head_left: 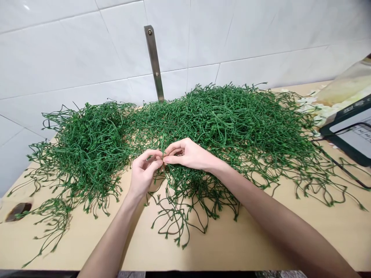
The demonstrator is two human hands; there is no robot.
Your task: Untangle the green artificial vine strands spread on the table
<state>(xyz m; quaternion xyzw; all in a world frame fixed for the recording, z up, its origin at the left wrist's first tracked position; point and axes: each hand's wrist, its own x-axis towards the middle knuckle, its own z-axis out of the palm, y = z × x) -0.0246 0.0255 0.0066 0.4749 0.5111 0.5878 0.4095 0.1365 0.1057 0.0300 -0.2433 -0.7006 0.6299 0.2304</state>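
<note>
My left hand (pixel 144 170) and my right hand (pixel 188 154) meet at the fingertips over the middle of the table. Each is closed in a pinch on a thin green plastic stem (pixel 163 144), whose upper end sticks up between the fingers. Its lower part is hard to follow among the others. Behind and under my right hand spreads a large tangled heap of green stems (pixel 226 116) with small forked tips. A second heap of stems (pixel 89 150) lies to the left of my left hand.
A metal bracket (pixel 153 61) is bolted to the white tiled wall (pixel 72 54). At the right stand a dark-framed device (pixel 350 127) with a black cable (pixel 344 172) and some white petals (pixel 307 102). The wooden table (pixel 220 247) has a hole (pixel 19 211) at its left.
</note>
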